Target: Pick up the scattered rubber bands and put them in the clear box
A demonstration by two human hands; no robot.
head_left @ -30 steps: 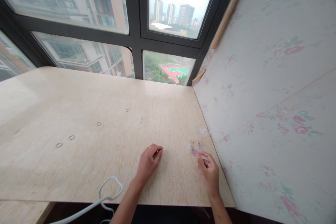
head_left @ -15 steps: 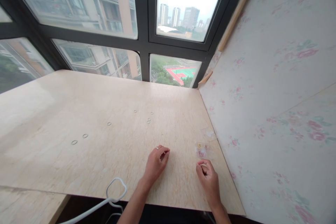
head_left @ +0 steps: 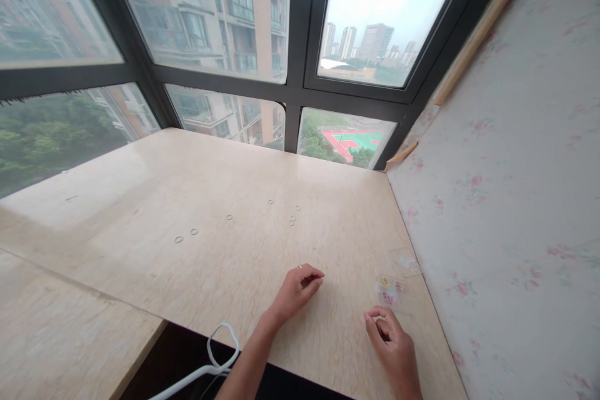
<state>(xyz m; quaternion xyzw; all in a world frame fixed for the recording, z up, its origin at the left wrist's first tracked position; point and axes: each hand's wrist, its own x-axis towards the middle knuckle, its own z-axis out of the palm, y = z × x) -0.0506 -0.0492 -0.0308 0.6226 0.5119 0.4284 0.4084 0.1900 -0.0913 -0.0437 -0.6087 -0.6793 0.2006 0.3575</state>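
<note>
Marble-patterned counter [head_left: 225,287] lies open between left hand [head_left: 300,290] and window [head_left: 337,134].

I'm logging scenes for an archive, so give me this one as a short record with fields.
left hand: fingertips pinched, contents unclear
right hand: fingertips pinched, contents unclear; nearest the clear box
clear box: yellow and reddish items inside
clear plastic piece: beyond the box, near the wall
thin rings: seven, lying on the pale surface
white cable: looped at the near edge
</note>
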